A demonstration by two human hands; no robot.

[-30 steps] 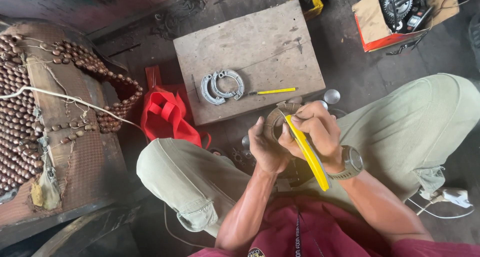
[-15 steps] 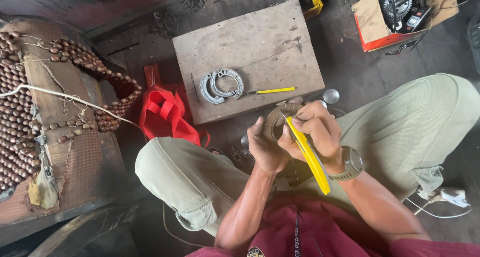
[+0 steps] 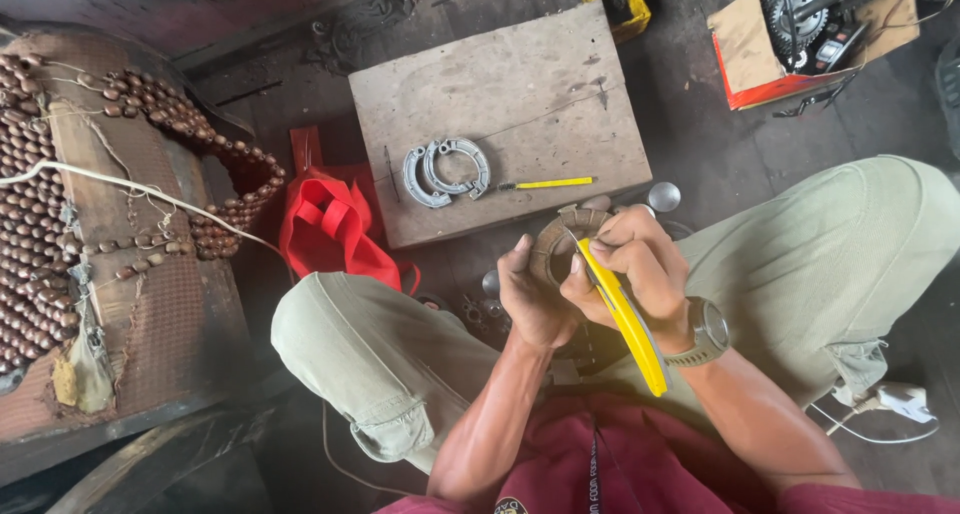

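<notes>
My left hand [image 3: 532, 296] grips a curved, rusty brown brake shoe [image 3: 556, 242] between my knees. My right hand [image 3: 640, 269] holds a yellow-handled tool [image 3: 625, 319], its tip pressed against the shoe's inner edge. A wristwatch [image 3: 705, 332] is on my right wrist. On the wooden board [image 3: 520, 94] in front lie a pair of grey metal brake shoes [image 3: 446, 171] and a thin yellow-handled screwdriver [image 3: 545, 184].
A red cloth bag [image 3: 330, 229] lies left of the board. A beaded seat cover [image 3: 90, 204] is at far left. A cardboard box with a gear and parts [image 3: 800, 29] sits at top right. A white plug and cable [image 3: 900, 404] lie at right.
</notes>
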